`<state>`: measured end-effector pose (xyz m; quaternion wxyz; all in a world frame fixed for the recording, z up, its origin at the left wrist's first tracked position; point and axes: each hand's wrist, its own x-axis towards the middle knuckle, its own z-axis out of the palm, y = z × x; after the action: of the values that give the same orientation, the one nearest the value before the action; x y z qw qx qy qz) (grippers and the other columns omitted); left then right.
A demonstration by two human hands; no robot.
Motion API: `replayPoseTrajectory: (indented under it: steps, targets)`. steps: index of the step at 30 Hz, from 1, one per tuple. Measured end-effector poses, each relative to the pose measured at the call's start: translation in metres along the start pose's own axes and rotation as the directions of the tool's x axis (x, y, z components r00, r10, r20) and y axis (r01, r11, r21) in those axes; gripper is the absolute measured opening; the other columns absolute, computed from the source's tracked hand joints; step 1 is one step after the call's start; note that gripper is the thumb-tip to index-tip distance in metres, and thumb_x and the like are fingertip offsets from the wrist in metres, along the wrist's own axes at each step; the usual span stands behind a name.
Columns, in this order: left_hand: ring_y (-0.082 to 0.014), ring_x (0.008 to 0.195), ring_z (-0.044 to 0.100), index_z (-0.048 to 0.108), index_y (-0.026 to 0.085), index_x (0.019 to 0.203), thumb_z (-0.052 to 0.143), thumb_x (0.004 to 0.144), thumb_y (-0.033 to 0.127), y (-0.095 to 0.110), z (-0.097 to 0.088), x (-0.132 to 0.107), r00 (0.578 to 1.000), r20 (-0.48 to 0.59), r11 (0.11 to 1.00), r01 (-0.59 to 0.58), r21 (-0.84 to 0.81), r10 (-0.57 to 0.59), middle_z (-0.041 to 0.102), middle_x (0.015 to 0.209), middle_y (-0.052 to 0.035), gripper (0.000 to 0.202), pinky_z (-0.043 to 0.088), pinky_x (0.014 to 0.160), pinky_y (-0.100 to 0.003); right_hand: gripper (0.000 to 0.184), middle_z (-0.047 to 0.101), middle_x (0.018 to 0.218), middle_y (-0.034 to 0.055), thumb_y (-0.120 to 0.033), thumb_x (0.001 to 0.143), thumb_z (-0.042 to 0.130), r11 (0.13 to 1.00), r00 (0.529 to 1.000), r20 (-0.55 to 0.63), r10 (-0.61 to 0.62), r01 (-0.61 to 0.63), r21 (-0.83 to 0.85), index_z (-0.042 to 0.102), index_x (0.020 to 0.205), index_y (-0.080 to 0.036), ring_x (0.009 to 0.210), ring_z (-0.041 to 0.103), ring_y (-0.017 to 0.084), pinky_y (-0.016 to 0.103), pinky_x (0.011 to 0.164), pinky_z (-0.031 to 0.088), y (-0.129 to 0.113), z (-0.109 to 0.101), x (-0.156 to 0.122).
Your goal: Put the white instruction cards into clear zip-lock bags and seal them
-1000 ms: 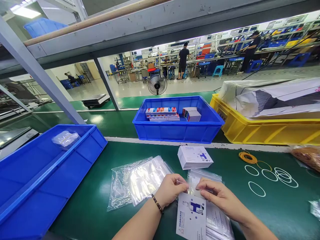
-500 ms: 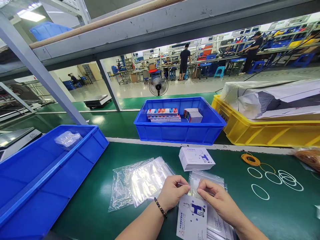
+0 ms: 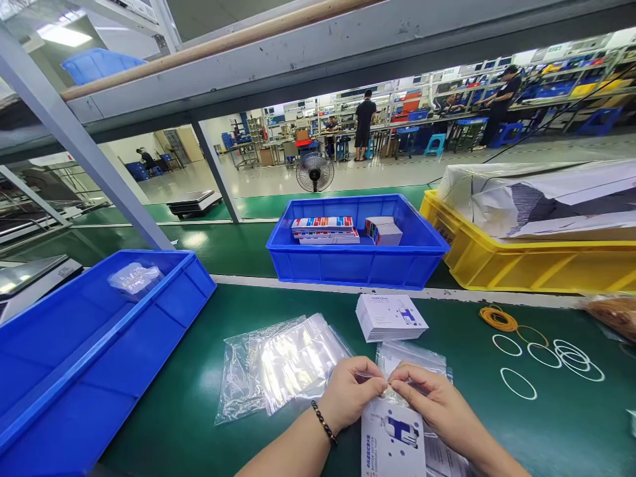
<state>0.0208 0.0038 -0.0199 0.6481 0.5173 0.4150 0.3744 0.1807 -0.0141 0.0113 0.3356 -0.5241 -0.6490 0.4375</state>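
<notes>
My left hand (image 3: 350,392) and my right hand (image 3: 431,401) meet low in the middle, both pinching the top edge of a clear plastic bag (image 3: 392,437) that holds a white card with a blue logo. The fingertips of the two hands touch. Under them lies a pile of bagged cards (image 3: 415,358). A stack of bare white cards (image 3: 388,317) sits just beyond, and a heap of empty clear bags (image 3: 283,361) lies to the left of my left hand.
A blue bin (image 3: 74,344) with one clear packet stands at the left. Another blue bin (image 3: 358,262) with boxes and a yellow bin (image 3: 527,265) stand behind. Rubber bands (image 3: 546,351) lie at the right. People work far off.
My hands have come together along the bag's top edge, the right hand sliding left until the fingertips touch. The bagged card sits slightly further right.
</notes>
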Motion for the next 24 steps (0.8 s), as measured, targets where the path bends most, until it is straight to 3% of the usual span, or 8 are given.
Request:
replayPoseTrajectory:
  steps: [4, 7, 10, 14, 17, 20, 24]
  targets:
    - [-0.0118, 0.062, 0.050, 0.055, 0.014, 0.089, 0.068, 0.060, 0.042, -0.002, -0.002, 0.002, 1.000, 0.019, 0.999, 0.013, -0.047, -0.012, 0.054, 0.073, -0.0011, 0.042, 0.040, 0.054, -0.023, 0.033, 0.060, 0.063, 0.0028, -0.050, 0.073, 0.052, 0.997, 0.996, -0.087, 0.006, -0.012, -0.075, 0.061, 0.061, -0.021, 0.058, 0.056, 0.019, 0.028, 0.053, 0.045, 0.006, -0.023, 0.001]
    - [-0.0150, 0.075, 0.053, 0.056, 0.015, 0.092, 0.058, 0.072, 0.033, -0.001, -0.004, 0.002, 0.988, -0.108, 0.976, -0.088, 0.201, 0.111, 0.057, 0.083, -0.0045, 0.026, 0.043, 0.063, -0.025, 0.030, 0.060, 0.068, 0.0040, -0.046, 0.075, 0.047, 0.964, 0.990, -0.144, -0.009, -0.030, -0.263, 0.062, 0.064, -0.023, 0.065, 0.058, 0.021, 0.030, 0.058, 0.046, 0.017, -0.036, 0.004]
    - [-0.0159, 0.082, 0.053, 0.058, 0.016, 0.085, 0.050, 0.077, 0.026, 0.000, -0.005, 0.001, 0.958, -0.152, 0.909, -0.170, 0.381, 0.243, 0.058, 0.085, -0.0049, 0.015, 0.043, 0.069, -0.026, 0.026, 0.061, 0.079, 0.0060, -0.041, 0.077, 0.042, 0.859, 0.983, -0.181, -0.040, -0.059, -0.509, 0.062, 0.072, -0.025, 0.079, 0.058, 0.024, 0.034, 0.070, 0.046, 0.032, -0.037, 0.008]
    - [-0.0151, 0.075, 0.052, 0.059, 0.017, 0.081, 0.046, 0.079, 0.025, -0.002, -0.004, 0.000, 0.939, -0.148, 0.871, -0.219, 0.439, 0.311, 0.058, 0.080, -0.0044, 0.015, 0.043, 0.066, -0.025, 0.036, 0.059, 0.111, 0.0106, -0.040, 0.074, 0.044, 0.688, 0.981, -0.165, 0.106, -0.192, -0.700, 0.059, 0.102, -0.021, 0.107, 0.050, 0.030, 0.044, 0.090, 0.037, 0.043, -0.033, 0.014]
    - [-0.0146, 0.070, 0.051, 0.059, 0.017, 0.079, 0.045, 0.080, 0.028, -0.003, -0.003, 0.000, 0.913, -0.153, 0.853, -0.280, 0.441, 0.379, 0.057, 0.075, -0.0043, 0.018, 0.042, 0.064, -0.026, 0.046, 0.057, 0.117, 0.0133, -0.042, 0.078, 0.040, 0.661, 0.974, -0.150, 0.168, -0.225, -0.716, 0.053, 0.114, -0.017, 0.111, 0.047, 0.032, 0.047, 0.091, 0.036, 0.042, -0.032, 0.015]
    - [-0.0137, 0.067, 0.051, 0.058, 0.016, 0.081, 0.044, 0.082, 0.035, 0.006, -0.001, -0.005, 0.885, -0.225, 0.879, -0.312, 0.360, 0.407, 0.055, 0.073, -0.0037, 0.024, 0.043, 0.063, -0.025, 0.046, 0.060, 0.113, 0.0141, -0.041, 0.081, 0.036, 0.678, 0.982, -0.102, 0.157, -0.182, -0.712, 0.054, 0.114, -0.014, 0.105, 0.052, 0.029, 0.042, 0.087, 0.040, 0.038, -0.031, 0.014]
    - [-0.0106, 0.058, 0.049, 0.059, 0.016, 0.086, 0.049, 0.079, 0.044, 0.027, 0.001, -0.032, 0.933, -0.231, 0.946, -0.222, 0.235, 0.276, 0.055, 0.069, -0.0020, 0.031, 0.041, 0.052, -0.021, 0.043, 0.060, 0.111, 0.0134, -0.037, 0.081, 0.039, 0.700, 0.994, -0.016, 0.111, -0.090, -0.709, 0.056, 0.113, -0.013, 0.103, 0.052, 0.028, 0.038, 0.087, 0.040, 0.028, -0.024, 0.011]
